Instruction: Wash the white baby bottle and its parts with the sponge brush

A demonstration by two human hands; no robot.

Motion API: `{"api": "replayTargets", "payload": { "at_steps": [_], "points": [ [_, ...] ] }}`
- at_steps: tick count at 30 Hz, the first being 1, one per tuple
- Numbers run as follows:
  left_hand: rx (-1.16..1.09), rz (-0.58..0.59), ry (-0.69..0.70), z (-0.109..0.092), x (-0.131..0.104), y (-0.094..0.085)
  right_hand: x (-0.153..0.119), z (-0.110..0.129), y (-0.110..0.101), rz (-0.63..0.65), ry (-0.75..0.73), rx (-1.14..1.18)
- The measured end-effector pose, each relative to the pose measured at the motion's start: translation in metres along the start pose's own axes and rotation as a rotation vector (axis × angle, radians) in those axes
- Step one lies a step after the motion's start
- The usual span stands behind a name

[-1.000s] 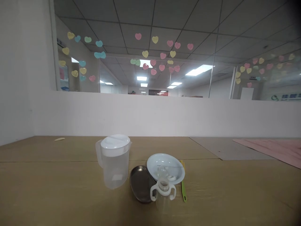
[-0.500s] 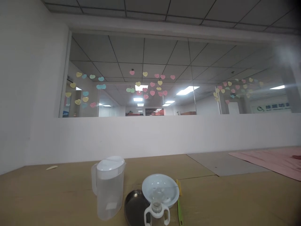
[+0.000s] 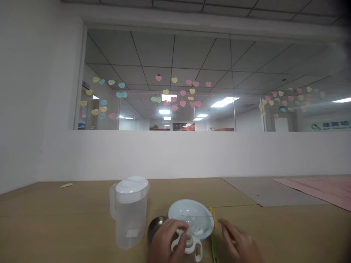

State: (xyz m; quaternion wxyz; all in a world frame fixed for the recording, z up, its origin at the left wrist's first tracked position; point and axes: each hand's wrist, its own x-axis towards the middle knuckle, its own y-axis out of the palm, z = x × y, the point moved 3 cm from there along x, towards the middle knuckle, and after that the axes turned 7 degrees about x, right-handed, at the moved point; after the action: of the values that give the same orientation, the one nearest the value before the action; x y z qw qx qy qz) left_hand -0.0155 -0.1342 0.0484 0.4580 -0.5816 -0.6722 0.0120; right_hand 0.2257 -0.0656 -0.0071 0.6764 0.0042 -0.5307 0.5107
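My left hand [image 3: 167, 241] is at the neck of a clear bottle with a white two-handled collar [image 3: 189, 245], thumb and fingers apart around its left side; whether it grips is unclear. Right of the bottle, my right hand [image 3: 238, 239] hovers with its index finger stretched out and nothing in it. Behind the bottle stands a pale blue bowl [image 3: 178, 212] with a clear item [image 3: 192, 223] inside. A dark metal dish [image 3: 155, 224] is partly covered by my left hand. A green-handled brush [image 3: 214, 244] with a yellow head lies beside the bowl.
A lidded translucent pitcher [image 3: 131, 215] stands on the brown table [image 3: 68, 226] to the left. A small pale oval piece [image 3: 66, 185] lies at the back left. The back right holds a grey sheet [image 3: 255, 190] and a pink cloth [image 3: 318, 186]. A white wall [image 3: 170, 157] rises behind.
Both hands have come into view from below, the left to the bottle and the right beside the brush. The whole view has shifted slightly.
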Motion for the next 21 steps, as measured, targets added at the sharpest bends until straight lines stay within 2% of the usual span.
{"api": "replayTargets", "payload": {
  "at_steps": [1, 3, 5, 8, 11, 16, 21],
  "points": [
    [0.132, 0.004, 0.103, -0.002, 0.013, 0.008, 0.009, -0.005, 0.006, 0.005, 0.065, 0.03],
    [0.288, -0.001, 0.155, 0.004, 0.032, 0.023, 0.017, -0.012, 0.018, 0.023, 0.122, 0.094],
    [0.337, 0.029, 0.109, 0.017, 0.04, 0.036, 0.013, -0.015, 0.03, 0.072, 0.138, 0.127],
    [0.317, 0.067, 0.011, 0.036, 0.038, 0.046, -0.004, -0.017, 0.045, 0.205, 0.132, 0.107],
    [0.203, 0.075, -0.058, 0.048, 0.034, 0.049, -0.013, -0.019, 0.052, 0.316, 0.119, 0.051],
    [0.061, 0.101, -0.143, 0.059, 0.033, 0.047, -0.009, -0.021, 0.053, 0.422, 0.148, -0.08],
    [0.088, 0.113, -0.147, 0.071, 0.036, 0.044, -0.013, -0.014, 0.061, 0.535, 0.147, -0.178]
  ]
}}
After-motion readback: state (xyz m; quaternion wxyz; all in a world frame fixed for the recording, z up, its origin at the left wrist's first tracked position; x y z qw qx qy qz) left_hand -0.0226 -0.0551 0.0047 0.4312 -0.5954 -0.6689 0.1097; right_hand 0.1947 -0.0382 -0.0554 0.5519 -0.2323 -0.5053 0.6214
